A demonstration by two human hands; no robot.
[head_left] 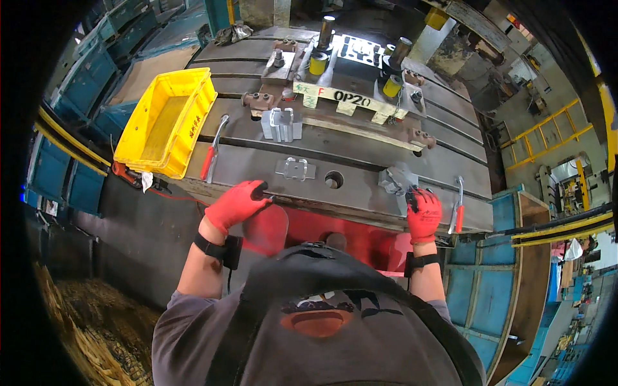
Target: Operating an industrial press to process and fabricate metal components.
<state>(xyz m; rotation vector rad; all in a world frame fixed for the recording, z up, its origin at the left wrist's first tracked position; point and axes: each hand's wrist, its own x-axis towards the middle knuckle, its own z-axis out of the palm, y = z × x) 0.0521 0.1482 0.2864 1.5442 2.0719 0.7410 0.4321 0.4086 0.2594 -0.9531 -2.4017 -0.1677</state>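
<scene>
the left hand [239, 207], in a red glove with black fingertips, is at the front edge of the big grey metal surface [251, 162]. its fingers are curled, and i cannot tell if they hold anything. the right hand [425, 213], in a glove of the same kind, is right by a small pile of shiny silver metal pieces [396, 178] near the front edge. its fingers are bent, but i cannot tell if they grip a piece or only touch the pile.

between the hands, a bent, shiny silver metal part [296, 169] sits on the surface, just left of a round dark hole [333, 180]. farther back there is a chunky silver metal block [281, 125] with upright ridges.

a long metal tool with a red handle [210, 158] lies to the left, beside a yellow plastic bin [188, 147]. another metal tool with a red handle [459, 215] lies to the right of the right hand. at the back stands a big metal machine block with a long cream front bar [351, 98].
</scene>
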